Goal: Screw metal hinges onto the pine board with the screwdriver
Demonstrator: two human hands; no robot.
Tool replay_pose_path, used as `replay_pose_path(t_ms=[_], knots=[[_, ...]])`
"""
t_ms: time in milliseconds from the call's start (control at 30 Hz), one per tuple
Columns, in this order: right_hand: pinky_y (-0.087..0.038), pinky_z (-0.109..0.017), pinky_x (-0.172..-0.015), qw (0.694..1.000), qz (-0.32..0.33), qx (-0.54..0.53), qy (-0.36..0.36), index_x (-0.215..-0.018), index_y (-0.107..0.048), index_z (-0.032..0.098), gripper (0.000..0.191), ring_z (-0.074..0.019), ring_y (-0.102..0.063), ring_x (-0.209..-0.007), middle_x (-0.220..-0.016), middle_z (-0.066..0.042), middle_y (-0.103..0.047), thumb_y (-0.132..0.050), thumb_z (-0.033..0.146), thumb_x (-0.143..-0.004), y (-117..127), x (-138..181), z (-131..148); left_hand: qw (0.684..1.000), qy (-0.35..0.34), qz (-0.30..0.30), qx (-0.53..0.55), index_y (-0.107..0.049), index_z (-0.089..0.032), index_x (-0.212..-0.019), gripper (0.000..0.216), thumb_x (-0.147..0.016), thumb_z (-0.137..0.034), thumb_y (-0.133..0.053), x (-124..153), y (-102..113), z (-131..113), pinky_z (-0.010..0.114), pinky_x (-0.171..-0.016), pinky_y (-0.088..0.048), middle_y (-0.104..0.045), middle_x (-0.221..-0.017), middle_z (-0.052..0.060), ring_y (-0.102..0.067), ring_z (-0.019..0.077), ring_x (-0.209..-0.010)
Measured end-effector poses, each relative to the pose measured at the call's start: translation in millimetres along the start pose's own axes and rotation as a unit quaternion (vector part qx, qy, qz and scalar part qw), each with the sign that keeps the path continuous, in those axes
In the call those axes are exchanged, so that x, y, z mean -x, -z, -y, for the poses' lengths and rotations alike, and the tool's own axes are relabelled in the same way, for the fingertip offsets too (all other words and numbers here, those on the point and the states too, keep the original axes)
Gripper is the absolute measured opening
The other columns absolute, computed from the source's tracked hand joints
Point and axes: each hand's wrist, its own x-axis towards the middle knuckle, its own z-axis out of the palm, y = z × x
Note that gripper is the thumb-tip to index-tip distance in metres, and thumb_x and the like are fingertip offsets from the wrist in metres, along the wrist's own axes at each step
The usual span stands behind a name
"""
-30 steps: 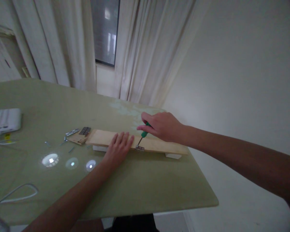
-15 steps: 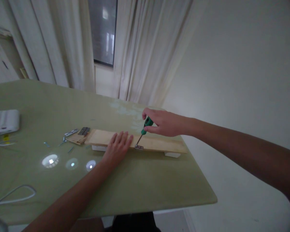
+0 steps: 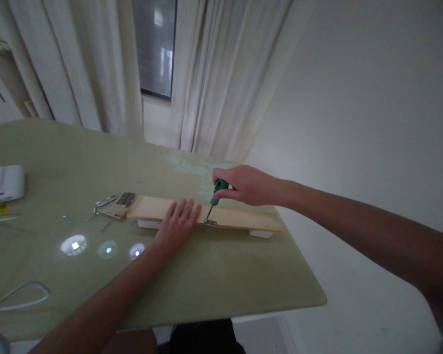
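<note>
A long wooden board (image 3: 243, 219) lies across white blocks (image 3: 261, 233) on the table. My left hand (image 3: 177, 223) rests flat on the board, fingers stretched out and pressing its top. My right hand (image 3: 239, 184) is wrapped round the green handle of a screwdriver (image 3: 218, 191). The screwdriver leans slightly, its tip down at a small metal hinge (image 3: 210, 222) on the board's near edge. Whether a screw sits under the tip is too small to tell.
Left of the board lie a small wooden piece (image 3: 114, 210), a dark hinge (image 3: 126, 198), a metal strip (image 3: 106, 200) and several screws (image 3: 104, 226). A white device (image 3: 4, 183) and a white cable (image 3: 40, 295) are at the far left. The wall (image 3: 384, 147) borders the table's right side.
The whole view has shifted slightly to the left. My right hand keeps its hold on the screwdriver, tip still at the hinge, and my left hand stays on the board.
</note>
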Motion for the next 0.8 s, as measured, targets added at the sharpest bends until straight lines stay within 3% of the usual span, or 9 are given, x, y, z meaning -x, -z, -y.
replay_pose_path(t_ms=[100,233,300,467,567,667,733,800], knots=[[-0.030,-0.030,-0.065,0.991,-0.040,0.082,-0.102,-0.107,-0.064,0.020,0.049,-0.0237,-0.065,-0.080,-0.095,-0.011,-0.077,-0.049,0.066,-0.104,-5.6,0.0,3.0,1.000,-0.001,-0.001,0.000,-0.063,-0.016,-0.147,0.050,-0.101,-0.009,-0.047,-0.2,0.5,-0.2,0.059,-0.113,-0.047,-0.062,-0.151,0.021,-0.059,0.0389,-0.137],[-0.035,-0.028,-0.070,0.999,0.007,0.024,0.024,-0.115,-0.059,0.021,0.032,-0.0209,-0.067,-0.093,-0.117,-0.010,-0.076,-0.063,0.050,-0.102,-0.5,1.7,0.9,1.000,-0.004,0.003,0.001,-0.063,-0.015,-0.147,0.051,-0.100,-0.008,-0.046,0.2,-0.2,0.4,0.059,-0.113,-0.047,-0.062,-0.151,0.022,-0.058,0.0401,-0.138],[-0.036,-0.028,-0.071,0.998,0.022,0.018,0.054,-0.116,-0.058,0.022,0.028,-0.0202,-0.067,-0.093,-0.116,-0.009,-0.076,-0.065,0.045,-0.102,0.9,0.8,1.2,1.000,-0.002,0.006,0.008,-0.063,-0.015,-0.148,0.051,-0.100,-0.007,-0.045,0.5,-0.1,0.7,0.060,-0.114,-0.046,-0.061,-0.152,0.022,-0.058,0.0400,-0.138],[-0.031,-0.031,-0.064,0.988,-0.018,0.110,-0.103,-0.110,-0.062,0.020,0.049,-0.0266,-0.069,-0.086,-0.101,-0.015,-0.077,-0.049,0.066,-0.104,-0.8,-6.0,2.4,1.000,0.005,0.008,0.026,-0.063,-0.016,-0.148,0.052,-0.099,-0.007,-0.046,0.0,2.0,0.8,0.060,-0.116,-0.044,-0.061,-0.152,0.022,-0.057,0.0390,-0.140],[-0.035,-0.029,-0.067,0.998,0.037,0.047,-0.021,-0.119,-0.057,0.021,0.040,-0.0238,-0.069,-0.094,-0.116,-0.012,-0.076,-0.068,0.053,-0.099,7.0,-6.6,-3.3,1.000,0.002,0.014,0.017,-0.063,-0.016,-0.148,0.051,-0.099,-0.008,-0.047,-0.4,1.8,0.9,0.058,-0.115,-0.046,-0.062,-0.152,0.021,-0.059,0.0391,-0.138],[-0.036,-0.028,-0.068,0.996,0.057,0.048,0.041,-0.116,-0.059,0.022,0.030,-0.0223,-0.070,-0.099,-0.119,-0.010,-0.077,-0.073,0.040,-0.097,12.6,-6.2,-5.0,1.000,0.004,0.013,0.017,-0.063,-0.016,-0.148,0.051,-0.100,-0.008,-0.047,-0.2,-0.1,0.6,0.059,-0.115,-0.046,-0.062,-0.152,0.022,-0.058,0.0394,-0.138],[-0.033,-0.030,-0.065,0.994,0.040,0.101,0.002,-0.108,-0.064,0.020,0.033,-0.0254,-0.071,-0.092,-0.107,-0.012,-0.079,-0.064,0.053,-0.101,10.8,-7.1,-1.9,1.000,0.007,0.010,0.022,-0.063,-0.016,-0.148,0.051,-0.100,-0.008,-0.047,0.2,-1.3,0.3,0.060,-0.115,-0.045,-0.061,-0.152,0.022,-0.058,0.0395,-0.139],[-0.031,-0.031,-0.063,0.987,0.020,0.149,-0.059,-0.100,-0.067,0.018,0.051,-0.0287,-0.071,-0.086,-0.099,-0.016,-0.079,-0.050,0.066,-0.104,7.4,-8.4,1.6,1.000,0.008,0.009,0.027,-0.063,-0.016,-0.148,0.052,-0.100,-0.009,-0.046,0.5,-1.9,0.1,0.060,-0.116,-0.044,-0.061,-0.152,0.022,-0.057,0.0387,-0.140]])
